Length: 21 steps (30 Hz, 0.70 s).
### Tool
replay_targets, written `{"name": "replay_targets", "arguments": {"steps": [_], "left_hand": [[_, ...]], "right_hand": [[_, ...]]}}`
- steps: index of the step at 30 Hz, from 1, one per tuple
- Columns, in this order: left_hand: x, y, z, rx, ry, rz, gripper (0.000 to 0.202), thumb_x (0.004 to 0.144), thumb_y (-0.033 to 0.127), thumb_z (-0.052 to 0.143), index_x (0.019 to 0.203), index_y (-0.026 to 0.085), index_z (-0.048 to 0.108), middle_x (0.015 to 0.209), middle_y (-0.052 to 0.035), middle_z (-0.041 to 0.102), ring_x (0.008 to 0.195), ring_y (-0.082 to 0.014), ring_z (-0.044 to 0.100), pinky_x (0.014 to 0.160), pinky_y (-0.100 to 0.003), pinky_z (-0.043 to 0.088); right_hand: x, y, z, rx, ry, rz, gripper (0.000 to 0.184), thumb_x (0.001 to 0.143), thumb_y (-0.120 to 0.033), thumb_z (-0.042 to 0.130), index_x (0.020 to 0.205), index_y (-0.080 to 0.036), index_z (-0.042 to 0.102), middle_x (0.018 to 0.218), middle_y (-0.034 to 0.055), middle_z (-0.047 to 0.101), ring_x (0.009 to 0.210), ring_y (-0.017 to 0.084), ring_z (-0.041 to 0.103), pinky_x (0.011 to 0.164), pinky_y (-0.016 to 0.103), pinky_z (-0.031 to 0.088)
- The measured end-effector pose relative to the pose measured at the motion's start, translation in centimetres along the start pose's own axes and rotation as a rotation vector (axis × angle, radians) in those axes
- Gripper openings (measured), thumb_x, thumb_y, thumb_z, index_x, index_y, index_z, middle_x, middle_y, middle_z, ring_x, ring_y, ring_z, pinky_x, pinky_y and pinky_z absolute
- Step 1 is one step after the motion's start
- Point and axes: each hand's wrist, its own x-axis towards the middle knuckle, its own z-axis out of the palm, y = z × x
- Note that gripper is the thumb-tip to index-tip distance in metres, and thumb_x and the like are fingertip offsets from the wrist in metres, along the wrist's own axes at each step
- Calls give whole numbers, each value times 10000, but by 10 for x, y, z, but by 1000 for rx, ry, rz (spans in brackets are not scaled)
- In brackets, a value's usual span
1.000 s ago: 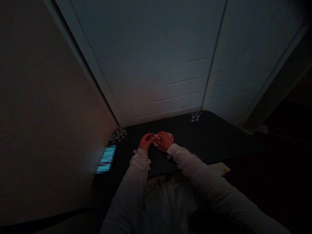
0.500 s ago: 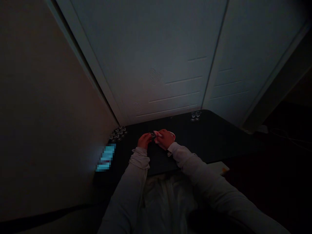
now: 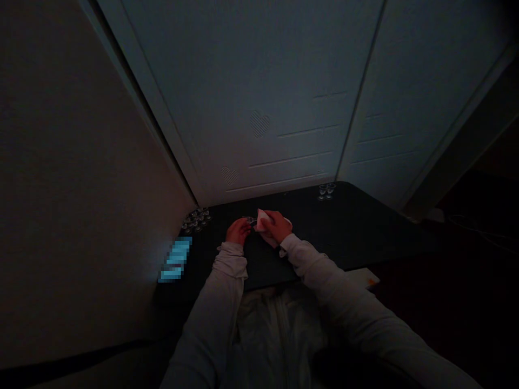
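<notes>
The room is very dark. Over a black table (image 3: pixel 348 227) my left hand (image 3: pixel 238 231) is closed, pinching a small clear glass object (image 3: pixel 249 220) that is hard to make out. Close beside it my right hand (image 3: pixel 279 226) is closed on a pale cloth (image 3: pixel 263 218), held against that small object. Both arms wear light long sleeves.
A cluster of several small clear glass pieces (image 3: pixel 195 220) lies at the table's back left, and a smaller group (image 3: pixel 326 190) at the back right. A glowing blue screen (image 3: pixel 175 259) sits at the left edge. White cupboard doors (image 3: pixel 284 97) stand behind the table.
My hands have drawn slightly apart and shifted a little away from me. The cloth in my right hand now shows more plainly against the small glass piece.
</notes>
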Motion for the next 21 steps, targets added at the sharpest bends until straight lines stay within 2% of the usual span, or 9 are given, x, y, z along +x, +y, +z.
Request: {"name": "replay_targets", "arguments": {"steps": [6,13,17,21], "left_hand": [[-5,2,2,20,-94,-26,256,534,241,592,764,142,537,633,-8,581,539,-84,524,500,-207,385],[-3,2,2,37,-113,-40,213,556,225,570,746,135,537,610,-4,573,507,-77,516,483,-203,384],[-3,1,2,50,-101,-31,210,561,222,564,749,132,536,598,-4,570,507,-78,517,491,-207,384],[-3,0,1,51,-107,-22,229,560,226,568,767,135,533,599,-4,570,507,-82,518,494,-213,383]], "right_hand": [[-2,-2,1,-47,-133,-71,339,718,-382,387,981,-187,474,884,18,549,774,111,487,680,211,341],[-4,-2,1,-142,-136,-91,307,739,-421,332,815,-180,506,719,-2,552,647,87,480,575,183,310],[-3,-4,0,-121,-146,-135,306,754,-406,313,813,-184,515,716,-12,552,645,76,478,579,177,302],[-3,-4,-1,-132,-179,-166,300,754,-383,331,867,-187,528,799,1,562,727,86,482,644,187,303]]}}
